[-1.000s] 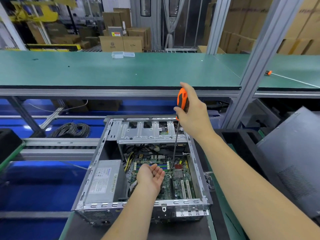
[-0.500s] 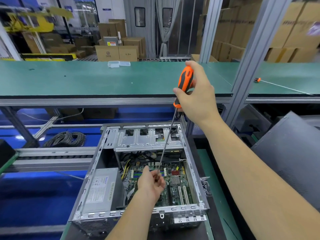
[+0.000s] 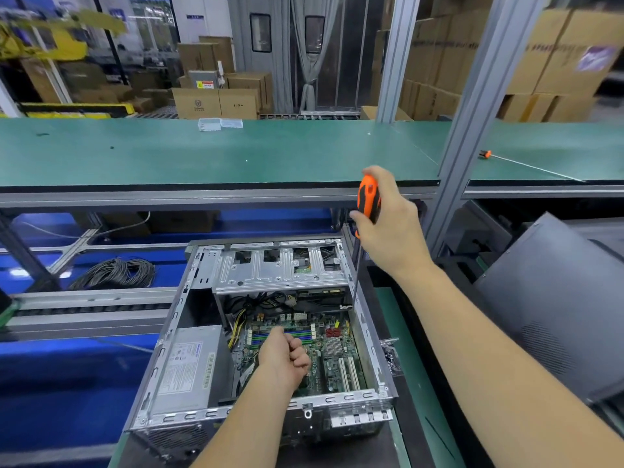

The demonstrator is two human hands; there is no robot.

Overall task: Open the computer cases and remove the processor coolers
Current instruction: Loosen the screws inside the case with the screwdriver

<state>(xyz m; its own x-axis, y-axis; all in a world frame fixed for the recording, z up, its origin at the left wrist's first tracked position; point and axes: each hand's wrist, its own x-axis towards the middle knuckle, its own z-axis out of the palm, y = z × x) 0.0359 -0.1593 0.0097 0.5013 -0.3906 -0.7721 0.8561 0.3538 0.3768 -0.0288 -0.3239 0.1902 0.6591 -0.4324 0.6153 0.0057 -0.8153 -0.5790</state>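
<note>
An open computer case (image 3: 260, 412) lies on its side in front of me, its green motherboard (image 3: 337, 363) exposed. No cooler shows on the board. My left hand (image 3: 283, 358) hovers over the board with its fingers curled into a fist; anything inside it is hidden. Above the case's far right corner, my right hand (image 3: 391, 228) grips an orange and black screwdriver (image 3: 368, 194). Its long shaft points down along the case's right wall.
A grey power supply (image 3: 189, 366) fills the case's left side and a metal drive cage (image 3: 280, 268) its far end. A dark side panel (image 3: 557, 315) leans at the right. A small bag (image 3: 390, 356) lies beside the case. A cable coil (image 3: 114, 273) lies at the left.
My left hand went from open palm, to touching the screwdriver tip, to a closed fist over the board. My right hand swung the screwdriver right, away from the left hand.
</note>
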